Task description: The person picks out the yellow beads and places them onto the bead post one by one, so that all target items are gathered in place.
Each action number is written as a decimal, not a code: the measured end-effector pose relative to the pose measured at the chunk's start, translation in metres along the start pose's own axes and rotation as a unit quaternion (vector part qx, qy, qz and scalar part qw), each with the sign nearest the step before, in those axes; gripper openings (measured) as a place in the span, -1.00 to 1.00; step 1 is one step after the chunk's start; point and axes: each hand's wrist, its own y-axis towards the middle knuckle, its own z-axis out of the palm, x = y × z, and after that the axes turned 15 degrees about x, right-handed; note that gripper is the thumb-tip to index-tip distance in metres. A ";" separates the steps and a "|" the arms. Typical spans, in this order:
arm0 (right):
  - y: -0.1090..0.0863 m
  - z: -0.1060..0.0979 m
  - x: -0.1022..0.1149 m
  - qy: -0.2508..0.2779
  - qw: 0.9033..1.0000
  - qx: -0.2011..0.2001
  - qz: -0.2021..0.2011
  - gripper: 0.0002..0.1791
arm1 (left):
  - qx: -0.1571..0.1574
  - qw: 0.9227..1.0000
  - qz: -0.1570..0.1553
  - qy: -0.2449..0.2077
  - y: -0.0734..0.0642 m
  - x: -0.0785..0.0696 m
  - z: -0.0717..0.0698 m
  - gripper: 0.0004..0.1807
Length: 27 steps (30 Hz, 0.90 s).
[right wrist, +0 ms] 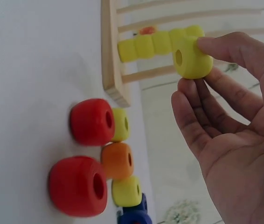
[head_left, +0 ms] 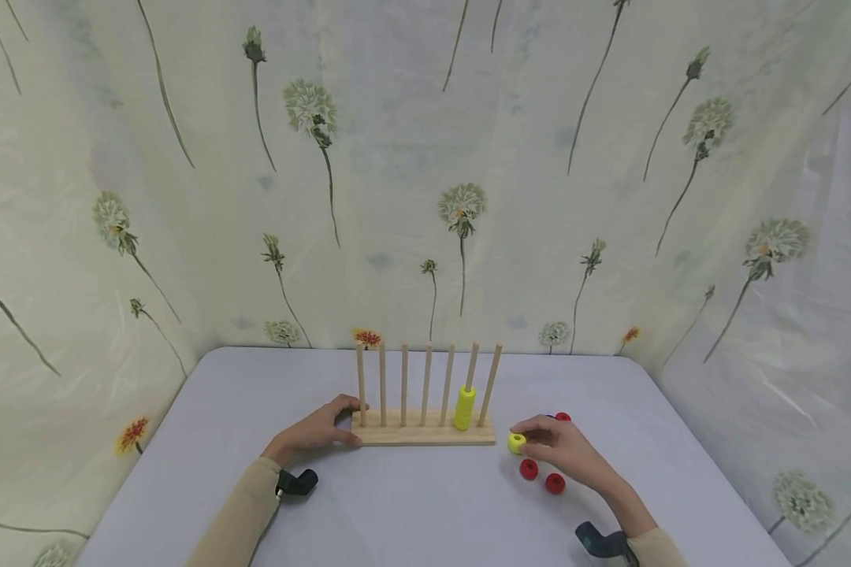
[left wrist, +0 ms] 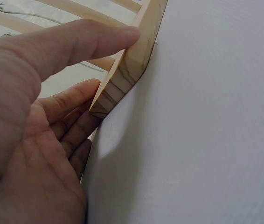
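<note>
A wooden peg stand (head_left: 425,436) with a row of upright pegs lies across the table. My left hand (head_left: 319,427) grips its left end, thumb (left wrist: 108,39) along the front edge and fingers behind. Several yellow beads (head_left: 464,409) are stacked on the second peg from the right. Beyond the stand's right end, my right hand (head_left: 570,453) pinches a yellow bead (right wrist: 197,60) between thumb and fingertips. In the right wrist view this bead is raised off the table, its hole showing, and overlaps the top of the stack.
Two red beads (right wrist: 90,122) lie on the table near the right hand. Behind them, in the right wrist view, are an orange bead (right wrist: 116,161), yellow beads (right wrist: 126,191) and blue beads (right wrist: 135,217). A flower-patterned curtain (head_left: 383,157) surrounds the white table (head_left: 411,512).
</note>
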 end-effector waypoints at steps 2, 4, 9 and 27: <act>0.002 0.000 0.003 -0.001 1.000 -0.001 0.000 -0.58 | 0.000 1.000 0.000 0.001 0.000 0.000 0.000 -0.27; 0.004 0.000 0.006 -0.003 1.000 0.001 -0.003 -0.58 | 0.000 1.000 -0.001 -0.002 0.000 0.000 0.000 -0.26; 0.006 -0.001 0.015 -0.003 1.000 -0.003 -0.013 -0.63 | 0.000 1.000 -0.004 -0.004 -0.002 -0.003 0.001 -0.25; 0.015 -0.013 0.042 -0.014 0.997 -0.054 -0.060 -0.63 | -0.006 1.000 -0.007 -0.001 0.000 -0.001 0.001 -0.25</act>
